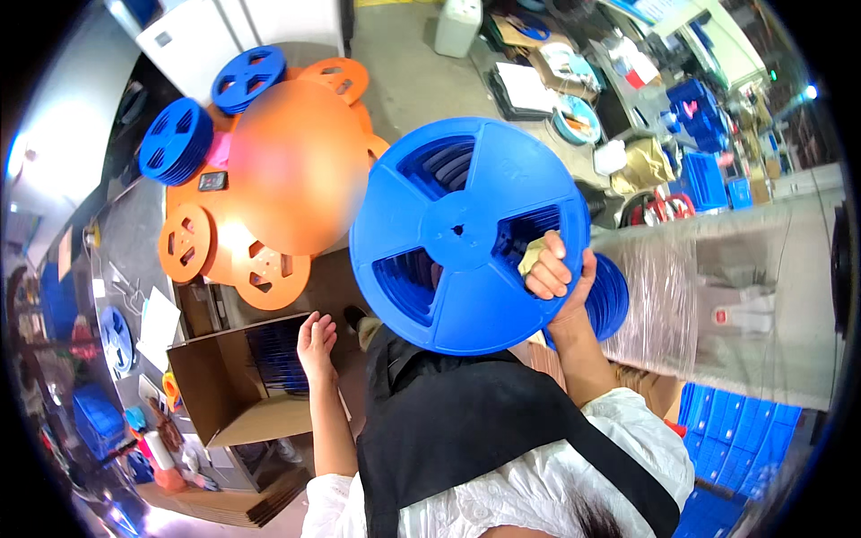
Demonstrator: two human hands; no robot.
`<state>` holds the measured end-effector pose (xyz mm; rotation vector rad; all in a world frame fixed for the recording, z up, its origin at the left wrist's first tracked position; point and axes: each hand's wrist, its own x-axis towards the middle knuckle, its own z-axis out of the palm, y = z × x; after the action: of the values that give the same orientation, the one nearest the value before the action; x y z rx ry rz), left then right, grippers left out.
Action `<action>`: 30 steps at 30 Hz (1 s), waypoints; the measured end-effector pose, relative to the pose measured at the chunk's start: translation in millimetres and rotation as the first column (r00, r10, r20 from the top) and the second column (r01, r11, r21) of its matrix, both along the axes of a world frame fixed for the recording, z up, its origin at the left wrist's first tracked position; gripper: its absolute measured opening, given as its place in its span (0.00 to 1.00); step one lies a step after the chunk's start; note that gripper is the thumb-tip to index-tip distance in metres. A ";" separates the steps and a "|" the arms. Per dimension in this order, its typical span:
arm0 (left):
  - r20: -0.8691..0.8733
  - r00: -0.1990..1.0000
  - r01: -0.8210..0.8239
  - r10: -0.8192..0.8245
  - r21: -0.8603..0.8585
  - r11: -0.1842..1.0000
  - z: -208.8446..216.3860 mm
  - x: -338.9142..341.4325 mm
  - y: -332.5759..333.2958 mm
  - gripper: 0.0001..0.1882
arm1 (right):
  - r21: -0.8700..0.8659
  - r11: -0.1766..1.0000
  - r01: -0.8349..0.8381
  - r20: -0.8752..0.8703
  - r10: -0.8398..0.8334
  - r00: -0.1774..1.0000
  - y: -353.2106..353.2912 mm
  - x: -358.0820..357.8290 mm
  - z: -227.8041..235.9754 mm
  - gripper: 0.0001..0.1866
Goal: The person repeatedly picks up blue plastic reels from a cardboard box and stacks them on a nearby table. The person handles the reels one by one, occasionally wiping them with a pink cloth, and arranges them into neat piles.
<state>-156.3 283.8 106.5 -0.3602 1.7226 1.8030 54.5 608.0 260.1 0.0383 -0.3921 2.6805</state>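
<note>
My right hand grips a stack of blue plastic reels in front of my chest, its fingers through a window in the top reel. Something pale yellow shows at the fingertips. More reel edges are visible through the windows; how many I hold is hidden. Left of it, my left hand is empty, fingers apart, beside an open cardboard box. Inside that box stands a row of dark blue reels. Another pile of blue reels shows just beyond my right wrist.
Orange reels cover the table at the upper left, partly blurred. Two blue reel stacks and a small black device rest there. A film-wrapped stack stands at the right. Flattened cardboard lies at the lower left.
</note>
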 end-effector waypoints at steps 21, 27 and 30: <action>-0.576 0.644 -0.138 -0.503 -0.734 0.665 104.5 -165.5 -1.4 0.37 | -0.045 0.689 -0.724 -0.006 0.724 0.690 -66.2 -336.3 -22.8 0.20; -0.622 0.546 -0.019 -0.561 -0.679 0.734 118.7 -166.3 59.9 0.41 | -0.048 0.595 -0.802 0.030 0.804 0.594 -44.2 -374.2 -26.8 0.22; -0.518 0.841 -0.230 -0.156 -0.603 0.763 42.0 -168.1 10.1 0.33 | -0.050 0.568 -0.821 0.076 0.822 0.564 -30.7 -395.4 -39.5 0.22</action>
<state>-324.3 293.9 148.5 -0.1506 2.7754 1.3301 -341.0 577.4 220.6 0.1267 -0.4723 3.6464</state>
